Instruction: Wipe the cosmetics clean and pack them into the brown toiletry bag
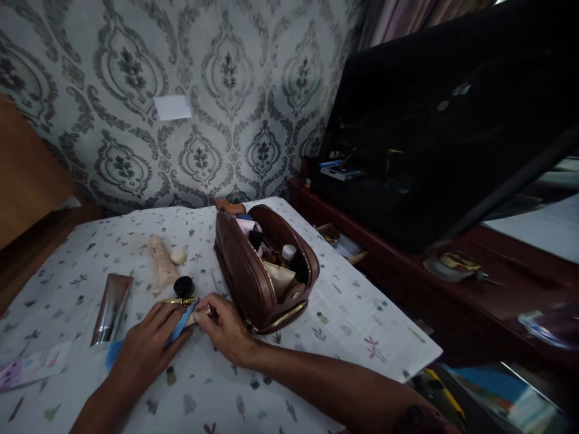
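My left hand (151, 334) is closed on a blue cloth (182, 322), whose other end shows under the wrist. In my right hand (226, 333), the fingers pinch a small beige tube (194, 318) against the cloth; its far end is hidden by the fingers. Just beyond my left fingertips lie a gold item (174, 300) and a small jar with a black lid (183, 286). A beige squeeze tube (163, 265) lies farther back beside a round cream cap (178, 257). The brown cosmetic bag (239, 259) stands unzipped beyond my right hand, with bottles and tubes inside.
A brown tube with a silver cap (111, 310) lies left of my left hand. At the left edge is a white-and-purple package (34, 366). The patterned tablecloth (353, 325) ends at the right, beside a dark red cabinet (384, 259) carrying a large black screen (429, 132).
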`<state>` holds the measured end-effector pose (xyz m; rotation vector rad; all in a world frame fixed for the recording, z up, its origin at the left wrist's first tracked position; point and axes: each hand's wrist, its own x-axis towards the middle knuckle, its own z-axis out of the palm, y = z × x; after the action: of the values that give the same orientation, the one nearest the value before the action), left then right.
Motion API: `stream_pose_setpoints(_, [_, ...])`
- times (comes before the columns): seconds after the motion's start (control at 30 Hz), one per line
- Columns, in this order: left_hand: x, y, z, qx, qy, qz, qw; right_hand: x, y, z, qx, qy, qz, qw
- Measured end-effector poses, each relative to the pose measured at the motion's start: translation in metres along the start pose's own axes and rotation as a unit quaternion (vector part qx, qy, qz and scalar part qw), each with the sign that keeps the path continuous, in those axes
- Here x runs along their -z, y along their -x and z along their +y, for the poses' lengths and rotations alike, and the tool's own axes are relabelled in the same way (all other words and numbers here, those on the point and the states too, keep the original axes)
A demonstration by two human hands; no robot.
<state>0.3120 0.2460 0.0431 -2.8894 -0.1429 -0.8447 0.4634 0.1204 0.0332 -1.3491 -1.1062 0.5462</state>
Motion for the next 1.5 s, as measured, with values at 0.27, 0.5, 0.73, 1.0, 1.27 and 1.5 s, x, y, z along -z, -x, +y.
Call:
stream_pose_setpoints(0.27, [0.001, 0.004, -0.013, 0.023, -0.017, -0.004, 1.0, 0.001, -0.003, 0.0, -0.042, -0.098, 0.024, 0.994])
stream_pose_setpoints(0.5, [0.009, 0.0, -0.007, 0.051, -0.047, -0.045, 0.997, -0.002, -0.008, 0.005, -0.059, -0.137, 0.024, 0.989])
stream_pose_setpoints(0.73, [0.016, -0.001, -0.003, 0.045, -0.051, -0.092, 0.993, -0.003, -0.009, 0.004, -0.082, -0.135, 0.021, 0.987])
stream_pose_setpoints(1.0, [0.02, 0.0, -0.005, 0.048, -0.066, -0.094, 0.992, -0.003, -0.006, 0.004, -0.059, -0.117, 0.027, 0.991])
stream_pose_setpoints(1.27, [0.019, 0.002, -0.007, 0.061, -0.073, -0.102, 0.99, -0.004, -0.008, 0.008, -0.077, -0.13, 0.018, 0.988])
stream_pose_setpoints(1.5, [0.021, 0.001, -0.008, 0.062, -0.071, -0.101, 0.99, -0.002, -0.009, 0.008, -0.078, -0.117, 0.004, 0.99])
